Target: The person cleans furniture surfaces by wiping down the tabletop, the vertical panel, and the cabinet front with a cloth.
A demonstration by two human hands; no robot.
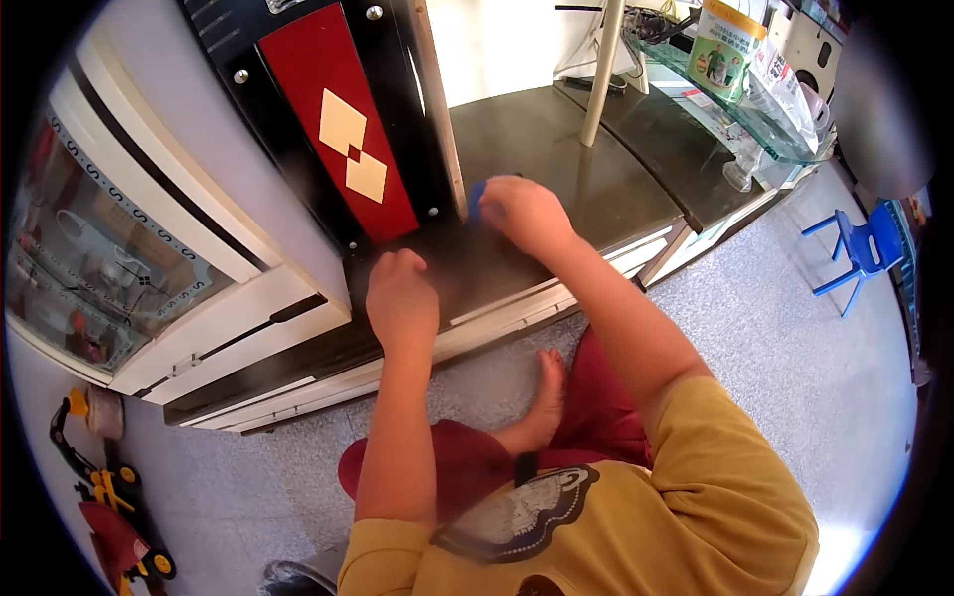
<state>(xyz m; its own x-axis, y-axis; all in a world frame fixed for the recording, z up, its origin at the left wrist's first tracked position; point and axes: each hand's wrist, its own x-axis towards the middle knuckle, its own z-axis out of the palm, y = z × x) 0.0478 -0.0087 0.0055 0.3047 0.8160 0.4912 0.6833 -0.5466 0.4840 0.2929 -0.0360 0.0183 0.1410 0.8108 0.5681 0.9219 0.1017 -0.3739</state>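
Note:
My right hand (529,214) is closed over the dark cabinet top (517,139), its fingers wrapped round a small blue object (477,202). Most of that object is hidden by the fingers, so its kind does not show. Lower and to the left, my left hand (402,293) has its fingers curled and pressed together; whatever they hold, if anything, is hidden. Just beyond both hands stands a tall black panel (417,129) with a red stripe and two cream diamonds. Its lower end is near my left hand, apart from the blue object.
A glass-fronted white cabinet (229,233) stands at the left. A pale pole (602,79) rises from the cabinet top, beside a glass shelf (755,124) with a printed bag (725,50). A blue chair (860,248) and a toy digger (114,497) are on the floor.

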